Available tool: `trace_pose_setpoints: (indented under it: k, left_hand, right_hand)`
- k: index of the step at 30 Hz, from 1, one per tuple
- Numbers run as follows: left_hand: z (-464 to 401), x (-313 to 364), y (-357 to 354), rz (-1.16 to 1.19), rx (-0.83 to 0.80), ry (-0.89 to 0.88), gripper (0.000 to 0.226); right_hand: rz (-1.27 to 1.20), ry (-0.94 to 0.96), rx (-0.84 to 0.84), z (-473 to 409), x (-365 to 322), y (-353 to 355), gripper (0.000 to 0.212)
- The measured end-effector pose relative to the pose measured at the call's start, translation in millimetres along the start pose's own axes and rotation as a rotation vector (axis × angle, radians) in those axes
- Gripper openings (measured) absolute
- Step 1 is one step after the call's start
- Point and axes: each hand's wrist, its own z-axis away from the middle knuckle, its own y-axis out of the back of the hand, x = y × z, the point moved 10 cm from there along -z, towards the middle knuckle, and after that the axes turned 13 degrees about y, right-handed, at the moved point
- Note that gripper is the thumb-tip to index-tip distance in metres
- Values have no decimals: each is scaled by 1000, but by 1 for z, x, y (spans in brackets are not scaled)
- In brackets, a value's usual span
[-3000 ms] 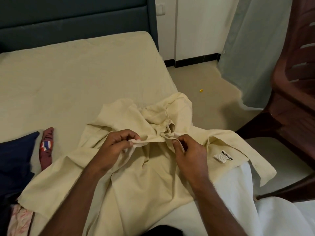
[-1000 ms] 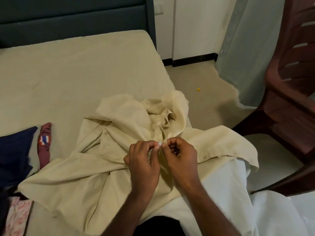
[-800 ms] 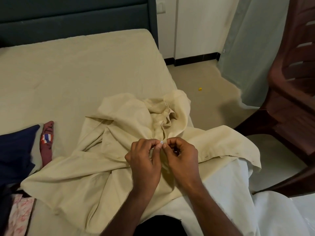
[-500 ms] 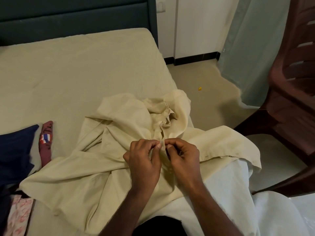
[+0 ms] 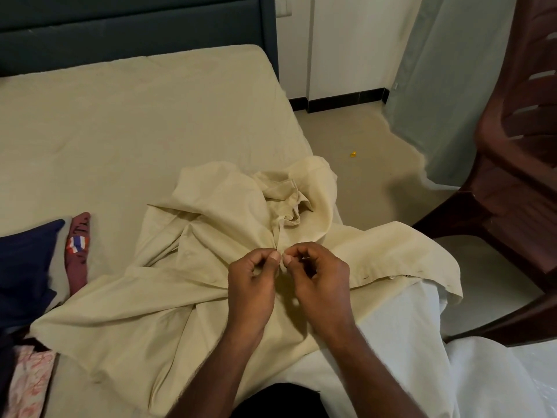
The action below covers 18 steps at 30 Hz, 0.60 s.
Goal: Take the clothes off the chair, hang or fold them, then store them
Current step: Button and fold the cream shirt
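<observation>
Head view. The cream shirt (image 5: 193, 276) lay rumpled on the bed (image 5: 126, 122), its right edge draped over the bed's corner, well apart from the brown chair (image 5: 518, 182). Both hands met at the shirt's front opening: the left hand (image 5: 251, 280) and the right hand (image 5: 319, 277) each had a grip pinched on a small bit of the front edge, thumbs almost touching (probably working a button, though none showed here). Three seconds earlier the hands had been apart, stretching a length of the edge between them, and a white label had lain exposed on the right flap; that flap had since turned over and hidden it. Over the last second the hands had barely shifted. Judged from this, the shirt was being fastened before folding, and storing remained undone. A navy garment (image 5: 27, 267) and a maroon cloth (image 5: 79, 254) lay at the left.
</observation>
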Motion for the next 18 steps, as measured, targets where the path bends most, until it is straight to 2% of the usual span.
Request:
trace_pose_setpoints:
  k: [7,10,12,15,18]
  left_hand:
    - [-6,5,-4,-166,-5,-98,10]
    - [-9,7,-1,-173,9,-137,8]
    - [-8,9,-4,-189,-35,-174,14]
    - [-8,6,-6,-140,-101,-178,20]
    - [-3,3,-11,-132,-182,-176,21]
  right_hand:
    - [-201,-174,-49,4,18,-8,13]
    - [-281,-186,-44,2,18,-8,12]
    - [-314,-160,-72,1,12,-10,19]
    - [-246,-98,-117,1,6,-13,34]
    - [-91,-38,-78,-1,8,-7,34]
